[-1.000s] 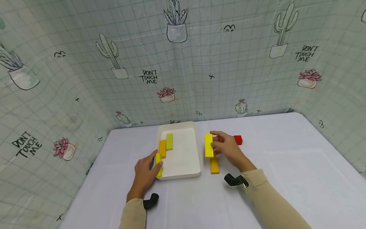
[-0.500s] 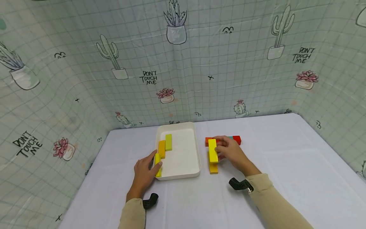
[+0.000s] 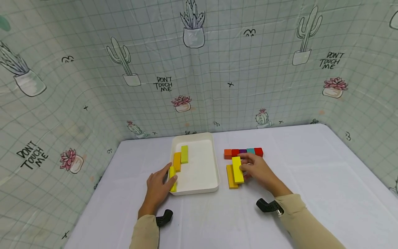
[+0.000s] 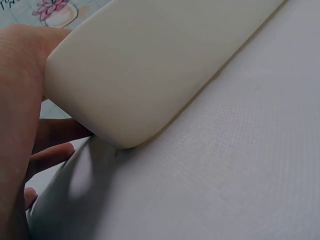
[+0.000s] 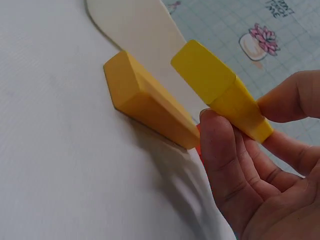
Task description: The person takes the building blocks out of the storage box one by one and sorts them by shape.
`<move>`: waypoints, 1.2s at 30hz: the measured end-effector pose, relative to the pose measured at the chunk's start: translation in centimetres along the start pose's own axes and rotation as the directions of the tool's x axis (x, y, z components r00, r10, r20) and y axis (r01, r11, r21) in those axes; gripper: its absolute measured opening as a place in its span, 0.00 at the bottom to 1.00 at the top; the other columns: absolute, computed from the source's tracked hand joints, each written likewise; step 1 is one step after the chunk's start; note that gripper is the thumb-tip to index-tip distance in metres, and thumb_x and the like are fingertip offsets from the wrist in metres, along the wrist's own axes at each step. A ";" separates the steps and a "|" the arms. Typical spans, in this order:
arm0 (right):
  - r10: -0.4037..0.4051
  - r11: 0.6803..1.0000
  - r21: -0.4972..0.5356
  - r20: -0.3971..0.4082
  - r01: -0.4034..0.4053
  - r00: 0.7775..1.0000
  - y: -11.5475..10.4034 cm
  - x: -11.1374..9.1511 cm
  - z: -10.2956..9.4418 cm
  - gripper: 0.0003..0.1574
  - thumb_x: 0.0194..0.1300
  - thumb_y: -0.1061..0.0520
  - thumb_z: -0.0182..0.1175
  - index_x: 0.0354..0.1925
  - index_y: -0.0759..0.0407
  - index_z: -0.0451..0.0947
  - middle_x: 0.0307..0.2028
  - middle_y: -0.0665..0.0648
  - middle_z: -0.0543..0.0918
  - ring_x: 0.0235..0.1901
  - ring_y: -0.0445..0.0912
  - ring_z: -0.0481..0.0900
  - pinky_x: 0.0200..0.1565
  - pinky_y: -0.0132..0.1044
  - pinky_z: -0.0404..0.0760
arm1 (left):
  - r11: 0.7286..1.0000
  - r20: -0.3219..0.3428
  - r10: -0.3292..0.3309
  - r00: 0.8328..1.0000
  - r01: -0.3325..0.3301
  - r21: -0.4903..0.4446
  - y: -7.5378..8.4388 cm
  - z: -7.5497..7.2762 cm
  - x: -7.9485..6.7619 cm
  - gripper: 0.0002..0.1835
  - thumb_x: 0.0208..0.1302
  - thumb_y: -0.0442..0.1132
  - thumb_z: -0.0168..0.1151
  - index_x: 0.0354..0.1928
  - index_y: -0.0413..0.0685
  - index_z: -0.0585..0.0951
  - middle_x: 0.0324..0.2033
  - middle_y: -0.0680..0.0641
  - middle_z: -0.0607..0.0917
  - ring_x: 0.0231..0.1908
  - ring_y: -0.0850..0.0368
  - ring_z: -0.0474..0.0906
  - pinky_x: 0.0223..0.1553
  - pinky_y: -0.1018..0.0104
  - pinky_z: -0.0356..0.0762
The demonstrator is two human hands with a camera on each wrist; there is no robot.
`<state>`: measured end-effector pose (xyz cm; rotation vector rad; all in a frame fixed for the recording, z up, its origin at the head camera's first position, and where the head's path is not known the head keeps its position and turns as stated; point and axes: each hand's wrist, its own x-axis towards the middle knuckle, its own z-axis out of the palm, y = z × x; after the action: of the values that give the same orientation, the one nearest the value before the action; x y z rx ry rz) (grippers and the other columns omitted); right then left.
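My left hand (image 3: 157,186) is at the near left side of a white tray (image 3: 202,191). Its thumb and index finger pinch a yellow block (image 3: 172,186) along the tray's left wall. In the left wrist view, other fingers (image 4: 55,155) sit outside the tray corner; the block is hidden there. Right of the tray, my right hand (image 3: 259,173) holds another yellow block (image 3: 237,171) between thumb and fingertips. That block is slightly above the table, partly overlapping an orange-yellow block (image 3: 230,178) in the head view. The right wrist view shows the two apart.
Inside the tray, an orange block (image 3: 177,162) and a lime block (image 3: 184,154) lie staggered. Behind my right hand stands a row of small coloured blocks (image 3: 228,154), red, purple and teal among them. A printed cloth (image 3: 199,69) hangs behind the white table (image 3: 199,221).
My right hand has moved right and nearer with the yellow block, away from the tray. The coloured row and the orange-yellow block show more now. The left hand has stayed in place.
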<state>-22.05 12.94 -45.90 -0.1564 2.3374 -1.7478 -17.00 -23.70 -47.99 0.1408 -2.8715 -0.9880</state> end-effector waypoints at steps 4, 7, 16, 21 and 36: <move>0.006 0.999 -0.032 0.006 -0.005 1.000 0.4 -0.2 -0.4 0.33 0.66 0.62 0.57 0.68 0.62 0.68 0.49 0.65 0.73 0.36 0.54 0.79 0.37 0.42 0.87 | 1.000 -0.002 -0.012 1.000 0.012 -0.002 0.0 0.0 0.0 0.35 0.68 0.53 0.59 0.75 0.57 0.66 0.69 0.42 0.72 0.71 0.40 0.62 0.73 0.38 0.34; 0.017 0.999 -0.035 0.016 -0.017 1.000 0.5 -0.4 -0.6 0.33 0.67 0.63 0.56 0.69 0.63 0.66 0.49 0.66 0.74 0.35 0.53 0.80 0.36 0.43 0.87 | 1.000 0.002 -0.018 1.000 0.018 0.001 0.0 0.0 0.0 0.35 0.69 0.53 0.59 0.75 0.57 0.66 0.70 0.42 0.71 0.71 0.40 0.61 0.73 0.39 0.34; 0.048 0.998 -0.052 0.045 -0.045 0.998 0.8 -0.6 -0.8 0.35 0.67 0.64 0.57 0.71 0.65 0.64 0.49 0.67 0.75 0.37 0.52 0.81 0.37 0.43 0.88 | 1.000 0.024 -0.016 1.000 0.016 -0.019 0.2 -0.1 -0.1 0.35 0.69 0.53 0.59 0.75 0.56 0.66 0.69 0.42 0.72 0.71 0.40 0.61 0.73 0.39 0.34; 0.055 0.995 -0.089 0.049 -0.051 0.997 1.1 -0.7 -0.9 0.35 0.68 0.63 0.59 0.71 0.65 0.65 0.51 0.67 0.76 0.38 0.52 0.81 0.38 0.41 0.87 | 1.000 0.026 -0.007 1.000 0.007 -0.026 0.2 -0.2 -0.2 0.35 0.69 0.53 0.60 0.75 0.56 0.66 0.70 0.42 0.71 0.71 0.40 0.61 0.73 0.39 0.34; 0.027 0.975 -0.222 0.048 -0.015 0.998 0.6 -1.2 -0.4 0.34 0.68 0.61 0.61 0.70 0.66 0.67 0.45 0.62 0.81 0.35 0.49 0.80 0.37 0.39 0.87 | 1.000 0.024 0.014 1.000 -0.013 -0.027 0.4 -0.5 -0.2 0.34 0.69 0.52 0.59 0.75 0.54 0.66 0.69 0.41 0.71 0.71 0.39 0.61 0.73 0.37 0.35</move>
<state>-20.93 13.75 -46.25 -0.2087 2.4815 -1.4522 -16.73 -23.68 -47.35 0.1080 -2.8762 -1.0320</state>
